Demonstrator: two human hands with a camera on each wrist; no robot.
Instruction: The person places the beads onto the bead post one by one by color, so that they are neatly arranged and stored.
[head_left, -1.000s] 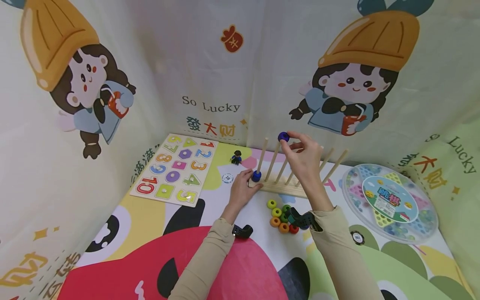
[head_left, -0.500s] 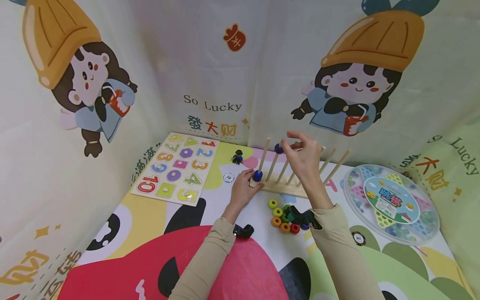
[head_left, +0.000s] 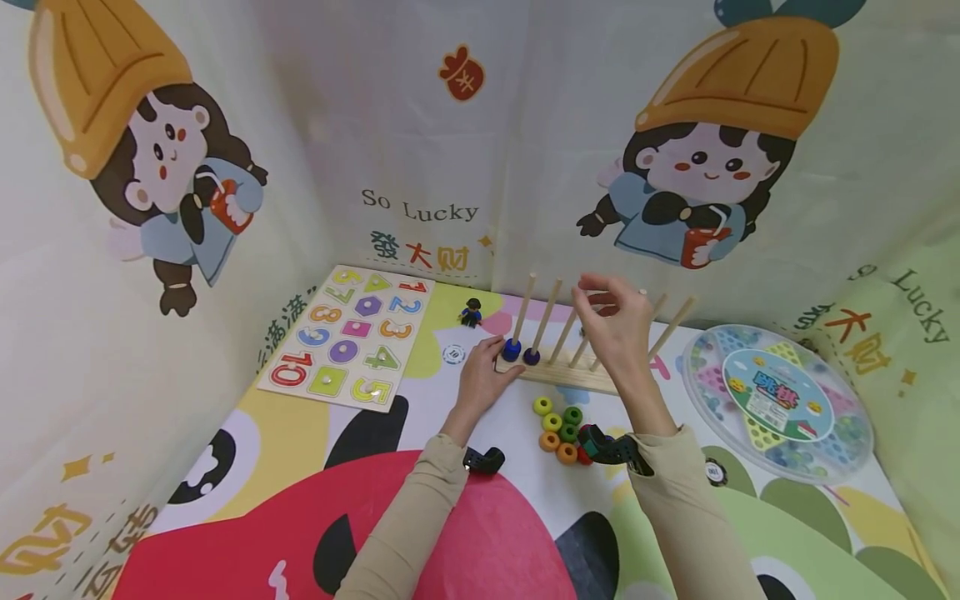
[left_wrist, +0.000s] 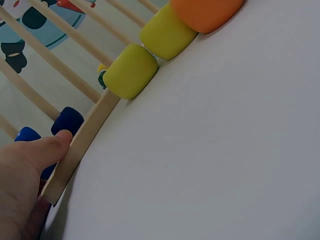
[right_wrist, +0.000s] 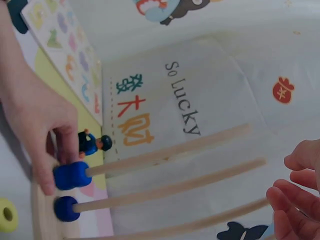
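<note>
A wooden peg rack with several upright dowels stands at the back of the table. My left hand grips its left end, the thumb along the front of the base in the left wrist view. Blue beads are stacked at the foot of the leftmost peg. On the second peg one dark blue bead sits low on the base. My right hand is raised by the tops of the middle pegs, fingers loosely bent, with nothing between them.
In front of the rack lie loose yellow-green beads, green beads, orange beads and a red bead. A number puzzle board is left; a round board-game box is right. A toy figure stands behind.
The dark blue bead left the right hand's fingers and slid down the second peg to the base. The right hand has shifted slightly right. The left hand keeps its hold.
</note>
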